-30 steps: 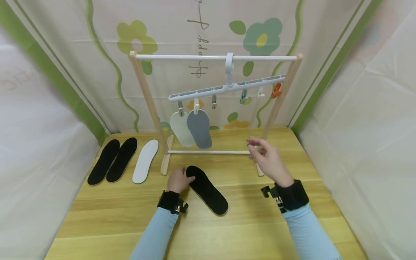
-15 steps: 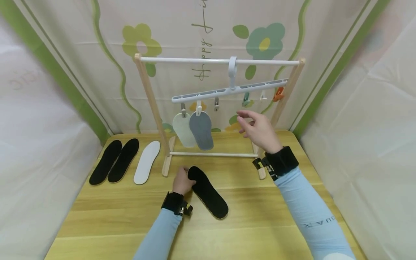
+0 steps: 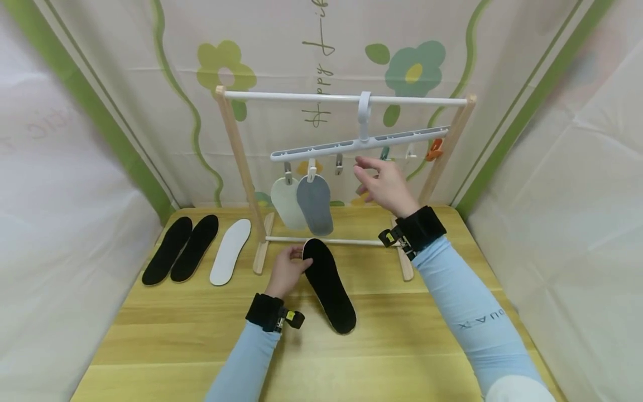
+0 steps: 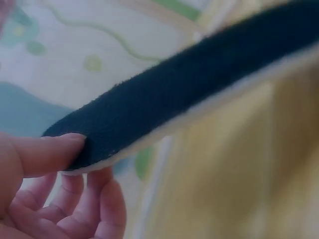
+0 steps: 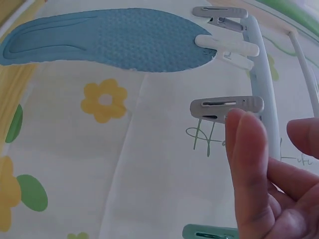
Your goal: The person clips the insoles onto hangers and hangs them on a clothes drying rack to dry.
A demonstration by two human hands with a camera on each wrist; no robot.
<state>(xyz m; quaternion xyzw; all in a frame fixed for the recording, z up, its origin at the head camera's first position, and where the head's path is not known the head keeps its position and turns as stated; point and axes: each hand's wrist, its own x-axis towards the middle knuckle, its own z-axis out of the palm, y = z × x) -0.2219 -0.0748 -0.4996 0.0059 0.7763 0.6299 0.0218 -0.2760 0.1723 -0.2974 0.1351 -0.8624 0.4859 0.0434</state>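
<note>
Three black fabric insoles (image 3: pixel 329 287) here, one white insole (image 3: pixel 230 252), one pale-green insole (image 3: pixel 284 204), one grey insole (image 3: pixel 315 209), and look, six plastic clips (image 3: pixel 339 163), one light-grey hanger (image 3: pixel 321 149), one wooden-legged rack (image 3: pixel 240 148)

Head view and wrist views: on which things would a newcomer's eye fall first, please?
Probably the tilted clip hanger on the white top rail of the wooden rack, its lower left half bearing a gray insole and a pale insole. Next, the black insole in front of the rack, pinched at its far end by the left hand. The right hand, holding nothing, is near an unused gray clip.
</note>
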